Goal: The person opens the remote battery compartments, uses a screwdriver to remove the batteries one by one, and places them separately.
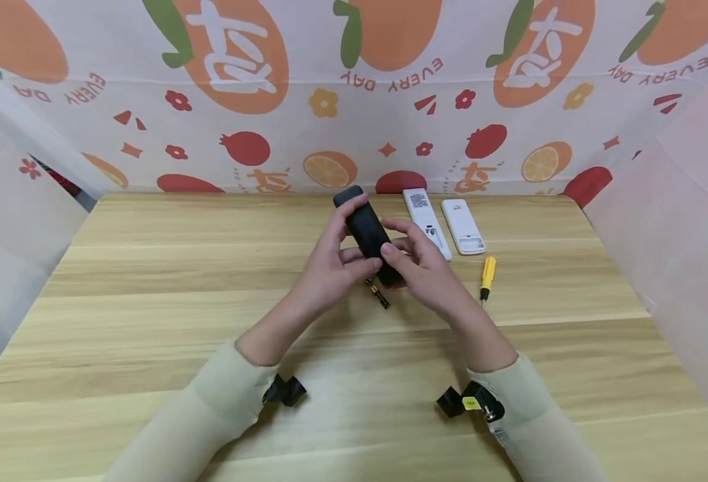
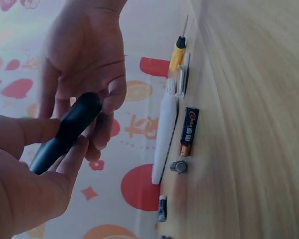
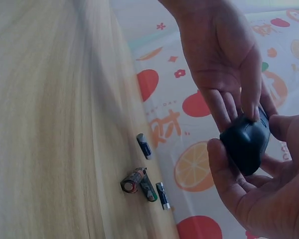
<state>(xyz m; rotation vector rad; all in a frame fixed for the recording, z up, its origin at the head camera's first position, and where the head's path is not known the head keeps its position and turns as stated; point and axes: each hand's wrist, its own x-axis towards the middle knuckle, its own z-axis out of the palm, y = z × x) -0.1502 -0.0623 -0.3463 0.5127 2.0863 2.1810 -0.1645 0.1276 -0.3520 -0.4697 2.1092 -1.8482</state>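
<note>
A long black remote control is held between both hands above the table, tilted with its far end up to the left. My left hand grips its left side, with a finger near the far end and the thumb on the near part. My right hand pinches the near end, its thumb pressed on the upper surface. In the left wrist view, the remote's dark body spans the gap between the left fingers and the right hand. The right wrist view shows its rounded near end. Beneath the hands lies a battery, partly covered.
Two white remotes lie face down at the back right: a longer one and a shorter one with its battery compartment exposed. A yellow-handled screwdriver lies nearer. Several loose batteries are scattered on the wooden table. Behind hangs a fruit-print cloth.
</note>
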